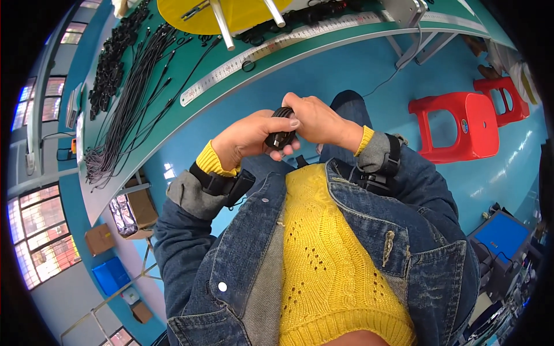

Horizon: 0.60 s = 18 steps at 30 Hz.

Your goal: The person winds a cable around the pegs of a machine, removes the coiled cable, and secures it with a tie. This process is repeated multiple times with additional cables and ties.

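A blue denim jacket (187, 254) is worn open over a yellow knit sweater (323, 259) patterned with cables and small holes. A pale round button (222, 286) sits on the left front, a frayed tan patch (389, 245) on the right. Grey cuffs (193, 197) end the denim sleeves; beyond them show yellow ribbed cuffs (214, 160), black wrist straps (395, 151) and, farther, blue jeans (349, 109).

Both hands (317, 120) holding coiled black cable (279, 139) near green table (186, 62).

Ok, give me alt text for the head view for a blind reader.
A person's left hand and right hand hold a coiled black cable. Beyond, a green table carries more black cables and a metal ruler; red stools stand to the right.
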Available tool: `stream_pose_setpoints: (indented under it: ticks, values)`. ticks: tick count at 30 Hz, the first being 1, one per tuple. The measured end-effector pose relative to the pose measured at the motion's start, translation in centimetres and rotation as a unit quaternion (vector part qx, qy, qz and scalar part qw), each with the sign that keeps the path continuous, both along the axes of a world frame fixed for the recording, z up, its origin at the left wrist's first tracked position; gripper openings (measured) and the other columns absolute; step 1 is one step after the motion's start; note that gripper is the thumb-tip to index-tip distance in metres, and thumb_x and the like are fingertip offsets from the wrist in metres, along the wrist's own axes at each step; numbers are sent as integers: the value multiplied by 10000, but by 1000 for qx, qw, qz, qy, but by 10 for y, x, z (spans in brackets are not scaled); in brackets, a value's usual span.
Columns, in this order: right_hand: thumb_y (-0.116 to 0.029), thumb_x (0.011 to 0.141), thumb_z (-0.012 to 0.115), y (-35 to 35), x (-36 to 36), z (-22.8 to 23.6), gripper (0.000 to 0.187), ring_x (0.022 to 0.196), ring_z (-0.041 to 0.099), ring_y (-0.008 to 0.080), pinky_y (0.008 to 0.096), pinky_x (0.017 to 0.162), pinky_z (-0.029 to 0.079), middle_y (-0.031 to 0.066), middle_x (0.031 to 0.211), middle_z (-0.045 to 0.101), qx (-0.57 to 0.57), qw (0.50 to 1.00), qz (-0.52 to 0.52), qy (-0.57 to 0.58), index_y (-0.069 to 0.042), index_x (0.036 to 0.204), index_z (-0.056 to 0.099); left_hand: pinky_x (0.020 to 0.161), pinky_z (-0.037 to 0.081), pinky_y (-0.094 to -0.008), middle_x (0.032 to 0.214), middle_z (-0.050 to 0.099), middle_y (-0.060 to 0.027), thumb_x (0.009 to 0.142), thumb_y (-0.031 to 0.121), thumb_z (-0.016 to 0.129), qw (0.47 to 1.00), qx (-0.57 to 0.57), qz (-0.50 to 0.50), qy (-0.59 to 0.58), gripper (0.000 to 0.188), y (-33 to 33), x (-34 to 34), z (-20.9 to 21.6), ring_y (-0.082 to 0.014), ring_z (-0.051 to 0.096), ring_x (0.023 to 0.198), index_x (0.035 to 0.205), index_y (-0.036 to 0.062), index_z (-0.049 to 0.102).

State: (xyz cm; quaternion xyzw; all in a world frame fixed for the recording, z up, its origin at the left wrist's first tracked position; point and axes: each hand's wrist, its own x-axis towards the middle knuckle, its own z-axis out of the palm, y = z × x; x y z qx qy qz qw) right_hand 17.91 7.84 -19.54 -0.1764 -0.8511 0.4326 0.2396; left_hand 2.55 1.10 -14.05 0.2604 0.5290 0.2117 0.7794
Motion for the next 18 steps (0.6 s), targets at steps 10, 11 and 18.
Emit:
stream_pose_setpoints:
  ticks: [10,11,18]
  values:
    - [-129,675,590,12,-7,-7,198,656,596,365,413,565,465,191,651,588,34,997,56,-42,-17,827,528,427,444,-217,628,537,-21,805,210,619,987,126,-94,9,211,-6,4,-40,-90,517,488,832,9,561]
    - [-139,662,596,12,-9,-12,200,669,597,370,420,578,467,191,655,593,-26,999,27,8,-17,815,555,425,441,-215,626,528,-19,808,195,609,986,132,-82,52,198,-7,4,-41,-87,514,492,839,6,557]
    - [-100,669,581,6,-24,-41,188,635,604,348,396,566,471,184,672,602,-45,990,96,-90,-27,842,589,392,370,-189,669,520,-24,832,149,545,1000,21,3,4,159,-22,-3,-46,-69,485,519,882,-1,530]
